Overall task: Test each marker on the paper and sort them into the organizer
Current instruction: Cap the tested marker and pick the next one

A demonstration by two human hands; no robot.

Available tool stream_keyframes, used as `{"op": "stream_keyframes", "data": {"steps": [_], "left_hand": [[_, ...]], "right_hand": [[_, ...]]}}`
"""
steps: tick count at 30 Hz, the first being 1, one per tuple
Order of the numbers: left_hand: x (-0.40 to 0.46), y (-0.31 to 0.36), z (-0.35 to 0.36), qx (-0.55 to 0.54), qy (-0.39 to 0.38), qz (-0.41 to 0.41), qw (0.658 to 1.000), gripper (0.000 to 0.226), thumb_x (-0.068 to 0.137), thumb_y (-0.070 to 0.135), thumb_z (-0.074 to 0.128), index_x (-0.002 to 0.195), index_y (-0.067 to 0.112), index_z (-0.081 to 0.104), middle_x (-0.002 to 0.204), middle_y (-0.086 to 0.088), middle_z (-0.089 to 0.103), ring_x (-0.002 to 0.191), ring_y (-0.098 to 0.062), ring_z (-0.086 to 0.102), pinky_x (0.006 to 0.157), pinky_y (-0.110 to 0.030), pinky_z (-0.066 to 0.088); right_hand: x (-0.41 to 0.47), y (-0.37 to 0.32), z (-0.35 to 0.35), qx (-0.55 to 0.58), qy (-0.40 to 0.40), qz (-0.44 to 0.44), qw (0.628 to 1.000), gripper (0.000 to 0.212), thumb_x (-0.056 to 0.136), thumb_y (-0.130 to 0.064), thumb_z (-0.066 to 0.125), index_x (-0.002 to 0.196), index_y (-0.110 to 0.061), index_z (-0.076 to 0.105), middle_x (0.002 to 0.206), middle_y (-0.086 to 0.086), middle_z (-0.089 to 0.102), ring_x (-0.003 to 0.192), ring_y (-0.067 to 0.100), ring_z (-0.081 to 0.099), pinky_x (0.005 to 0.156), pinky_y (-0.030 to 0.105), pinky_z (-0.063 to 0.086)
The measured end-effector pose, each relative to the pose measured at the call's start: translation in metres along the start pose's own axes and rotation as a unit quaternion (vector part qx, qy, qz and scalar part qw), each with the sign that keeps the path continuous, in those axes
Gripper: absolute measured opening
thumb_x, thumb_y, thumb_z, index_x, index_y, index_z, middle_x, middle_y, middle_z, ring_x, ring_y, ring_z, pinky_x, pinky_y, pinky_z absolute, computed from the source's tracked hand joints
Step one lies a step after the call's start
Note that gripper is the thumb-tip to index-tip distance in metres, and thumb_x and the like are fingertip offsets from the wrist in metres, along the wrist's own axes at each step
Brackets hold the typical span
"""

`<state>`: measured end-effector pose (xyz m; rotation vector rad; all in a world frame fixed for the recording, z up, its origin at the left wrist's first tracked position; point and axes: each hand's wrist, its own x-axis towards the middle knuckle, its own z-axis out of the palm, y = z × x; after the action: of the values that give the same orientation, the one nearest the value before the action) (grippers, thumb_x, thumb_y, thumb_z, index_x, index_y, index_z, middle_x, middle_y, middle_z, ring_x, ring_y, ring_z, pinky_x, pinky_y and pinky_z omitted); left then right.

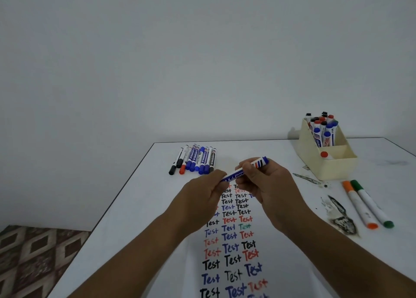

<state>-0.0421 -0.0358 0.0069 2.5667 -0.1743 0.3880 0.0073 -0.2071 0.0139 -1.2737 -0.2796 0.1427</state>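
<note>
Both hands on one blue whiteboard marker (244, 170), held in the air above the far end of the paper (234, 248). Left hand (202, 198) grips the near end, cap hidden under the fingers; right hand (267, 183) is wrapped round the barrel. Looks like uncapping or recapping, can't tell which.

Progress: paper is mostly covered in rows of "Test" in black, blue, red and one green, so many are tested. Organizer (335, 162) at the desk's far right corner has its back compartment packed with upright markers; front compartment holds one red-capped one. Left to do, I'd guess: the row of markers (194, 159) along the far edge. Orange marker (359, 204) and green marker (372, 203) lie near the right edge, outside the organizer; status unclear.
</note>
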Motion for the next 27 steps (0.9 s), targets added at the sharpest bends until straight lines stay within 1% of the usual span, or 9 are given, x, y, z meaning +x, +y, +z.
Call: {"op": "stream_keyframes", "data": {"steps": [4, 9, 13, 15, 17, 19, 23, 25, 27], "left_hand": [[-0.004, -0.001, 0.002, -0.053, -0.008, 0.002, 0.999, 0.028, 0.097, 0.053, 0.032, 0.113, 0.04, 0.05, 0.08, 0.007, 0.064, 0.072, -0.012, 0.065, 0.062, -0.035, 0.056], [-0.007, -0.007, 0.004, -0.1, -0.005, -0.006, 0.995, 0.02, 0.089, 0.067, 0.034, 0.107, 0.073, 0.04, 0.084, 0.009, 0.067, 0.076, -0.01, 0.068, 0.064, -0.037, 0.058], [-0.011, -0.011, 0.005, -0.109, -0.011, -0.048, 0.993, 0.06, 0.089, 0.065, 0.047, 0.14, 0.052, 0.019, 0.095, 0.01, 0.06, 0.084, -0.007, 0.063, 0.072, -0.022, 0.054], [-0.012, -0.015, 0.005, -0.101, 0.007, -0.06, 0.993, 0.047, 0.099, 0.04, 0.048, 0.139, 0.04, 0.023, 0.109, 0.014, 0.057, 0.097, -0.005, 0.06, 0.078, -0.017, 0.051], [-0.012, -0.019, 0.003, -0.097, 0.014, -0.057, 0.994, 0.033, 0.101, 0.026, 0.047, 0.131, 0.035, 0.035, 0.117, 0.02, 0.056, 0.107, -0.004, 0.059, 0.085, -0.023, 0.055], [-0.014, -0.018, -0.001, -0.096, 0.005, -0.061, 0.994, 0.033, 0.099, 0.025, 0.052, 0.128, 0.04, 0.044, 0.12, 0.023, 0.056, 0.107, -0.002, 0.06, 0.087, -0.026, 0.056], [-0.016, -0.013, -0.004, -0.049, 0.061, -0.01, 0.997, 0.041, 0.096, 0.021, 0.058, 0.135, 0.033, 0.054, 0.114, 0.027, 0.055, 0.096, 0.017, 0.055, 0.086, -0.002, 0.042], [-0.017, -0.009, -0.003, -0.029, 0.074, -0.002, 0.997, 0.04, 0.096, 0.023, 0.057, 0.136, 0.029, 0.054, 0.111, 0.018, 0.058, 0.087, 0.01, 0.054, 0.08, 0.002, 0.039], [-0.017, -0.006, -0.001, -0.021, 0.079, -0.002, 0.997, 0.041, 0.096, 0.026, 0.055, 0.137, 0.025, 0.053, 0.113, 0.012, 0.061, 0.086, 0.003, 0.053, 0.078, 0.004, 0.036]], "right_hand": [[0.0, 0.002, -0.001, -0.039, 0.007, -0.009, 0.999, 0.016, 0.098, -0.02, 0.059, 0.1, -0.008, 0.07, 0.085, 0.017, 0.074, 0.074, 0.024, 0.068, 0.08, 0.034, 0.06], [-0.003, 0.004, 0.002, -0.099, 0.006, -0.052, 0.994, 0.018, 0.102, -0.024, 0.054, 0.102, -0.01, 0.064, 0.085, 0.014, 0.072, 0.075, 0.024, 0.068, 0.078, 0.037, 0.058], [0.003, -0.007, -0.001, -0.135, 0.015, -0.119, 0.984, 0.018, 0.101, -0.031, 0.05, 0.103, -0.014, 0.058, 0.095, -0.001, 0.076, 0.088, 0.017, 0.072, 0.075, 0.037, 0.06], [0.009, -0.014, -0.011, -0.205, 0.021, -0.159, 0.966, 0.025, 0.097, -0.043, 0.052, 0.1, -0.019, 0.06, 0.091, -0.006, 0.075, 0.086, 0.014, 0.07, 0.074, 0.036, 0.058], [0.017, -0.016, -0.024, -0.33, 0.01, -0.232, 0.915, 0.037, 0.092, -0.058, 0.056, 0.093, -0.022, 0.064, 0.079, -0.007, 0.07, 0.077, 0.011, 0.063, 0.069, 0.033, 0.052], [0.024, -0.014, -0.033, -0.468, -0.036, -0.326, 0.821, 0.044, 0.093, -0.06, 0.051, 0.094, -0.021, 0.069, 0.076, -0.007, 0.062, 0.071, 0.01, 0.053, 0.063, 0.03, 0.044], [0.03, -0.006, -0.038, -0.624, -0.126, -0.41, 0.653, 0.045, 0.096, -0.054, 0.044, 0.109, -0.02, 0.071, 0.084, 0.0, 0.061, 0.061, 0.015, 0.056, 0.055, 0.031, 0.05], [0.026, -0.001, -0.034, -0.651, -0.139, -0.438, 0.604, 0.036, 0.092, -0.048, 0.059, 0.106, -0.018, 0.072, 0.081, 0.003, 0.062, 0.055, 0.017, 0.055, 0.05, 0.03, 0.05], [0.023, 0.002, -0.029, -0.66, -0.131, -0.456, 0.583, 0.032, 0.08, -0.04, 0.078, 0.101, -0.016, 0.073, 0.077, 0.004, 0.065, 0.052, 0.018, 0.056, 0.048, 0.029, 0.049]]}}
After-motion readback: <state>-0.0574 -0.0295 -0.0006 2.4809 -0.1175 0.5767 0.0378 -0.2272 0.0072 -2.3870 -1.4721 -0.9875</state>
